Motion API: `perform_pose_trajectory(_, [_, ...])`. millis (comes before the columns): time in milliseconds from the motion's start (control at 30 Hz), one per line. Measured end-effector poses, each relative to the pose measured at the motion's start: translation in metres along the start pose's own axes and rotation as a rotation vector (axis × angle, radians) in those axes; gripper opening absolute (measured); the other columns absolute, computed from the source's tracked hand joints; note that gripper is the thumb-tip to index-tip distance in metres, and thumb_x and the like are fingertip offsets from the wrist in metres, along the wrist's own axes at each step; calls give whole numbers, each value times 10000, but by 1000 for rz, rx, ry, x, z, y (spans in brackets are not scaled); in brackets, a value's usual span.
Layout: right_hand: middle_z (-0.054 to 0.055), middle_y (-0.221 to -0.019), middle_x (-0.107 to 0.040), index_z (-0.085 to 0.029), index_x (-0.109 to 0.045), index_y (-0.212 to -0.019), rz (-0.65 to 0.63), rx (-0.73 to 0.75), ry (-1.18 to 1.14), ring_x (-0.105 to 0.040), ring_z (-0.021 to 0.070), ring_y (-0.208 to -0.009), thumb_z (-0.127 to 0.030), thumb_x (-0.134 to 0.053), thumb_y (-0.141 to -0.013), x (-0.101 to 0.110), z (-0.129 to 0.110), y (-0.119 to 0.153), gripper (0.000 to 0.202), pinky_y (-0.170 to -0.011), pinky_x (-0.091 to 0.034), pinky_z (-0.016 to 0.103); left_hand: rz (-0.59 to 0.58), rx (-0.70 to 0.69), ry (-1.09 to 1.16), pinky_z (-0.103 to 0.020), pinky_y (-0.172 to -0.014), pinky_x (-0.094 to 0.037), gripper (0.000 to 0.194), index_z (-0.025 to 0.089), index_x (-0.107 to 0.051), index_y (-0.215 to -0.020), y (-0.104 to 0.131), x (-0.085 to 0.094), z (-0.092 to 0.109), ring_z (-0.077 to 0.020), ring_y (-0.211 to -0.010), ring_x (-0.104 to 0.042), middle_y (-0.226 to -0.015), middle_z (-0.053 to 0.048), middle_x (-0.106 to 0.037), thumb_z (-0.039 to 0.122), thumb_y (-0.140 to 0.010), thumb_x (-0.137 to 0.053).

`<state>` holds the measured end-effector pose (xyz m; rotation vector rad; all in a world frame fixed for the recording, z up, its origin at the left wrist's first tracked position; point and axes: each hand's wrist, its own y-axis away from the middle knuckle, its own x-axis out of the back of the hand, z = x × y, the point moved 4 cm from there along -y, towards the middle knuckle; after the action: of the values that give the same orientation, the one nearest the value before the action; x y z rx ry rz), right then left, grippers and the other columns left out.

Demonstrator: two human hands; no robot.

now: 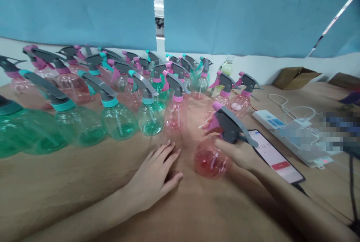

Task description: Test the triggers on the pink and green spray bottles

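Note:
My right hand (pixel 225 144) is wrapped round the neck of a pink spray bottle (pixel 210 163) with a grey and pink trigger head. The bottle leans a little, and its base is at or just over the table; I cannot tell whether it touches. My left hand (pixel 160 171) lies palm down on the wooden table (pixel 174 212), fingers stretched out, holding nothing. Just beyond it stand a clear pink spray bottle (pixel 176 116) and a green spray bottle (pixel 150 118) with a turquoise collar.
Several more pink and green spray bottles (pixel 118 120) stand in rows at the left and back. On the right lie a lit phone (pixel 278 156), a white power strip (pixel 289 133) with cables, and an open cardboard box (pixel 295 77). Blue cloth (pixel 239 13) covers the wall behind.

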<state>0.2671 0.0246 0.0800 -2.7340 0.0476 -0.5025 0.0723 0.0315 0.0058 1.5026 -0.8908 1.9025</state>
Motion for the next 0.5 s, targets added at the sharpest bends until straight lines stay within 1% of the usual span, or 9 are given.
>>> perform_pose_trajectory(100, [18, -895, -672, -251, -586, -1031, 0, 23, -6, -647, 189, -789, -174, -479, -643, -1, -3, -2, 410, -765, -517, 380, 1, -2, 3, -447, -1033, -304, 504, 136, -454, -1312, -1, 0, 0, -278, -1303, -318, -1395, -105, -420, 439, -909, -460])
perform_pose_trajectory(200, [19, -900, -675, -247, -584, -1047, 14, 19, 15, -649, 191, -796, -163, -481, -640, -1, -2, -2, 428, -773, -511, 379, 11, -2, -7, -452, -1027, -310, 505, 145, -453, -1313, 0, 0, -1, -280, -1293, -334, -1393, -106, -422, 449, -908, -456])
perform_pose_trajectory(333, [8, -875, -679, -255, -586, -1049, -32, -17, -2, -654, 185, -836, -141, -471, -655, -2, 3, -1, 426, -773, -519, 354, 22, -10, -14, -451, -1019, -319, 505, 155, -446, -1318, 0, -1, -1, -281, -1286, -342, -1391, -107, -422, 453, -910, -450])
perform_pose_trajectory(400, [14, -863, -679, -250, -600, -1010, -46, -60, -11, -659, 192, -812, -159, -475, -656, -2, 7, 0, 387, -743, -532, 362, 24, -17, -17, -450, -1022, -315, 502, 158, -441, -1322, 0, 0, -1, -279, -1289, -337, -1391, -105, -422, 450, -914, -444])
perform_pose_trajectory(500, [35, -874, -681, -235, -622, -873, 13, -105, 23, -657, 216, -799, -217, -508, -646, -1, 12, 2, 256, -731, -537, 405, 21, -19, -25, -448, -1029, -307, 504, 153, -441, -1323, -1, 0, -1, -278, -1294, -330, -1393, -107, -419, 450, -915, -443])
